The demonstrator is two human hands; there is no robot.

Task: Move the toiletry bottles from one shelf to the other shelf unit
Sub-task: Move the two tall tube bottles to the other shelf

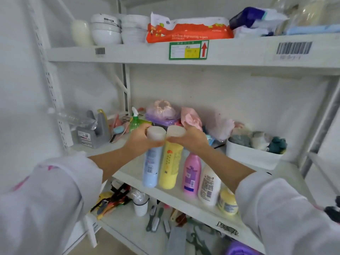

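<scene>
Head view, left hand: the left hand point(140, 138) was curled round the white cap of the blue bottle point(151, 167), gripping it at the top.
Head view, right hand: the right hand point(191, 138) was curled round the cap of the yellow bottle point(170, 167), the two bottles touching side by side.
Bottles: both hung upright at the near edge of the middle shelf point(128, 173); whether their bases touched it could not be told.
Left behind: a pink bottle point(191, 173), a white bottle point(208, 186) and a small yellow bottle point(228, 204) stood in a row to the right, near the front edge.
Step in hand: probably lifting the pair clear.
Doing it well: a grip on caps alone looked risky, so lower fingers onto the shoulders would help; lift straight up, then draw near, keeping the right forearm off the pink bottle.
Risk: the white basket point(252, 157) sat far right, well apart.
</scene>
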